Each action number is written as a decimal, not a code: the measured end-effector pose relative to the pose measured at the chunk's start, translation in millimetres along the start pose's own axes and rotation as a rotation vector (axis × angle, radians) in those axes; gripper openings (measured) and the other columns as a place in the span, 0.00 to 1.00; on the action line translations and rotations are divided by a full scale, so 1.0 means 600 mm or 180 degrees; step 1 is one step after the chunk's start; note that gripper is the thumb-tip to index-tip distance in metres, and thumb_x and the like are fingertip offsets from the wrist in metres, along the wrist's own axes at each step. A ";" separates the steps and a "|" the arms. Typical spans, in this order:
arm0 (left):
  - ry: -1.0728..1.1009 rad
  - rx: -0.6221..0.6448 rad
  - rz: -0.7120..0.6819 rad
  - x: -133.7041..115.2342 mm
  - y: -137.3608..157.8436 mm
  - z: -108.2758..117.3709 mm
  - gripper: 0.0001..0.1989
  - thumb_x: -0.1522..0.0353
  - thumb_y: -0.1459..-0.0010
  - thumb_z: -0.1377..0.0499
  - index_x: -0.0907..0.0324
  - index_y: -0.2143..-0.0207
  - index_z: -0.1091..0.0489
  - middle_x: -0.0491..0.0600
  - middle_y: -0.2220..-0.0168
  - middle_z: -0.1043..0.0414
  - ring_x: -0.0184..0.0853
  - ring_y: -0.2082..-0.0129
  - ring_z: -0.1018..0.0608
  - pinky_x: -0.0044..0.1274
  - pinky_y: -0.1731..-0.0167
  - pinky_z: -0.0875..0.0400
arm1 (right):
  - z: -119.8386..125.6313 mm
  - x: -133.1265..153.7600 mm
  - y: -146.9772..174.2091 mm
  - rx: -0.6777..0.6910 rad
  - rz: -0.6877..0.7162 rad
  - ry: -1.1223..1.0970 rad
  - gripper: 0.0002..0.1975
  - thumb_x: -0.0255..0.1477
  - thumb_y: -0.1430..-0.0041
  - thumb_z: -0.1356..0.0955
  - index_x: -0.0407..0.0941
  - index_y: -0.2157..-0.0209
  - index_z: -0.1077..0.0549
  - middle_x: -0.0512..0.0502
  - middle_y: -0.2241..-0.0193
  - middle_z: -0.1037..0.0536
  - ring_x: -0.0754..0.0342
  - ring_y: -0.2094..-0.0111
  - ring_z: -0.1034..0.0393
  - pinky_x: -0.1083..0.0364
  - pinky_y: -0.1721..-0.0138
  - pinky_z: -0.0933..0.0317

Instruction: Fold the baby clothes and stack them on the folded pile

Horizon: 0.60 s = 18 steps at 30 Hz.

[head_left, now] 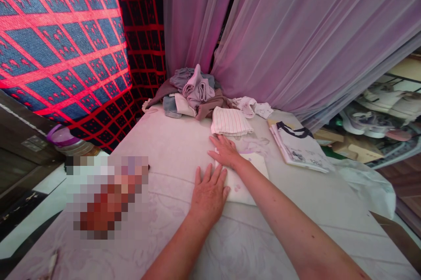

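Observation:
A white folded garment (245, 185) with small purplish prints lies flat on the cloth-covered table. My left hand (208, 193) rests palm down at its left edge, fingers spread. Across its far left corner lies my right hand (225, 152), also flat with the fingers apart; the forearm hides part of the garment. Just beyond my right hand sits a folded striped garment (230, 122), white with pinkish lines. Off to the right is a neat stack of folded shirts (297, 148), the top one white with a dark collar and a dark print.
A heap of loose clothes (197, 91) lies at the far end of the table (164, 152), against purple curtains (263, 30). Shoes (368, 117) fill a rack at the right. A red-and-dark patterned cloth (66, 43) hangs at left. A blurred patch covers something on the left side.

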State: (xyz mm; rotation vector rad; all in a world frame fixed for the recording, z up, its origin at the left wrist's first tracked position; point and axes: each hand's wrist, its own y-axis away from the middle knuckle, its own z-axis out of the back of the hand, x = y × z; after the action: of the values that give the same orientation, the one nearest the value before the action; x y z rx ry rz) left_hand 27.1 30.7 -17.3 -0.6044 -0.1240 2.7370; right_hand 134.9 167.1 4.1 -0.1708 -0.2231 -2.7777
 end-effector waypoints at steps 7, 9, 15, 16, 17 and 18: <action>-0.0023 0.0132 0.0024 -0.010 0.006 -0.010 0.25 0.61 0.34 0.55 0.55 0.36 0.45 0.50 0.35 0.47 0.44 0.34 0.46 0.48 0.38 0.54 | 0.002 -0.002 -0.023 -0.0267 -0.0079 0.0156 0.26 0.44 0.37 0.42 0.52 0.40 0.40 0.38 0.41 0.40 0.45 0.40 0.50 0.42 0.45 0.53; -0.0050 0.0138 0.0101 -0.014 0.007 -0.012 0.26 0.61 0.35 0.54 0.56 0.36 0.45 0.52 0.34 0.49 0.46 0.34 0.46 0.48 0.38 0.53 | 0.002 -0.001 -0.026 -0.0318 -0.0122 0.0192 0.25 0.44 0.36 0.42 0.53 0.41 0.39 0.39 0.41 0.41 0.44 0.40 0.51 0.42 0.46 0.52; -0.0028 0.0259 0.0290 -0.023 0.007 -0.013 0.26 0.60 0.36 0.52 0.56 0.37 0.45 0.55 0.34 0.50 0.49 0.35 0.46 0.50 0.39 0.54 | 0.000 0.002 -0.035 -0.0562 -0.0208 0.0283 0.21 0.42 0.35 0.42 0.55 0.44 0.35 0.40 0.46 0.35 0.44 0.45 0.45 0.44 0.49 0.47; -0.0014 0.0251 0.0287 -0.023 0.007 -0.012 0.26 0.61 0.36 0.52 0.57 0.37 0.45 0.55 0.34 0.50 0.49 0.35 0.46 0.50 0.39 0.54 | -0.001 0.003 -0.037 -0.0632 -0.0249 0.0284 0.20 0.41 0.35 0.42 0.55 0.45 0.34 0.41 0.47 0.35 0.44 0.46 0.44 0.44 0.50 0.46; -0.0004 0.0230 0.0283 -0.023 0.007 -0.012 0.26 0.61 0.36 0.52 0.56 0.37 0.44 0.55 0.34 0.50 0.49 0.35 0.46 0.50 0.39 0.54 | -0.003 0.004 -0.038 -0.0695 -0.0286 0.0280 0.19 0.40 0.35 0.42 0.55 0.46 0.33 0.41 0.48 0.34 0.44 0.47 0.43 0.45 0.51 0.46; 0.0001 0.0206 0.0278 -0.023 0.007 -0.012 0.26 0.61 0.36 0.52 0.56 0.37 0.44 0.55 0.34 0.49 0.49 0.35 0.45 0.51 0.39 0.54 | -0.004 0.005 -0.039 -0.0743 -0.0313 0.0272 0.18 0.40 0.35 0.42 0.55 0.46 0.32 0.41 0.48 0.33 0.44 0.47 0.43 0.45 0.51 0.45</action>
State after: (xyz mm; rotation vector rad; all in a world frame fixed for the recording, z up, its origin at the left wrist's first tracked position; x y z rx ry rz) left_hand 40.5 21.9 -18.9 -0.6057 -0.0091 2.8127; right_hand 123.8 187.6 -1.2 -0.1003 0.1180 -2.8955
